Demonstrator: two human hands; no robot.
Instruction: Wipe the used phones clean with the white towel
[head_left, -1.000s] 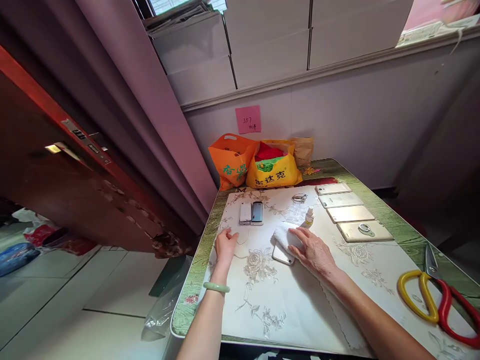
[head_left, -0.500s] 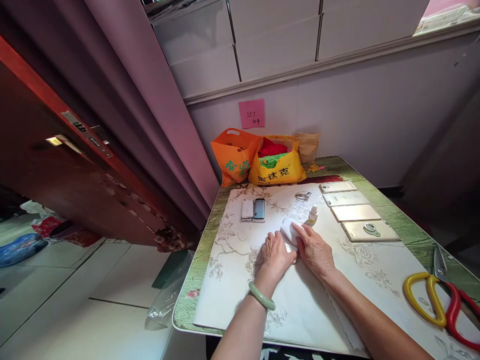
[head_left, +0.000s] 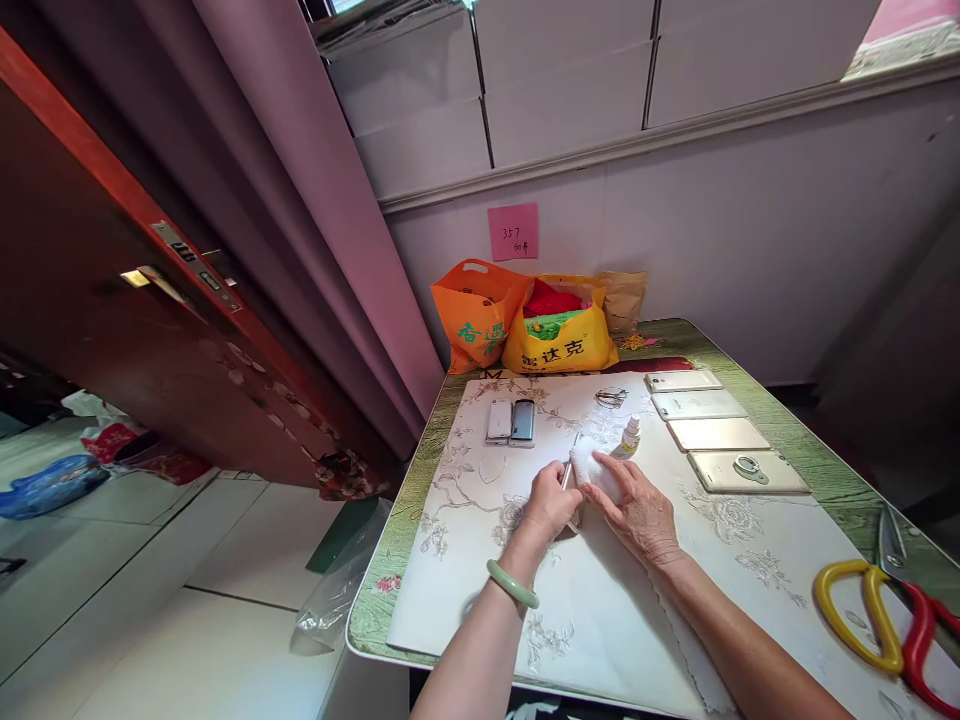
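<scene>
and here's the left hand [head_left: 553, 502], thumb and fingers clamped on the edge of a phone [head_left: 574, 521], which stands tilted just above the floral mat [head_left: 600, 620]. the right hand [head_left: 636, 508], fingers curved and slightly spread, pinches a white cloth [head_left: 592, 474] against it! from that phone, a small bottle [head_left: 630, 438] stands near at one o'clock, a stacked phone group [head_left: 511, 421] lies at ten, four pale phones [head_left: 718, 434] at two, scissors [head_left: 883, 612] toward four.

The table [head_left: 411, 520] carries phones [head_left: 718, 434], scissors [head_left: 862, 612] and bags [head_left: 559, 342].
</scene>
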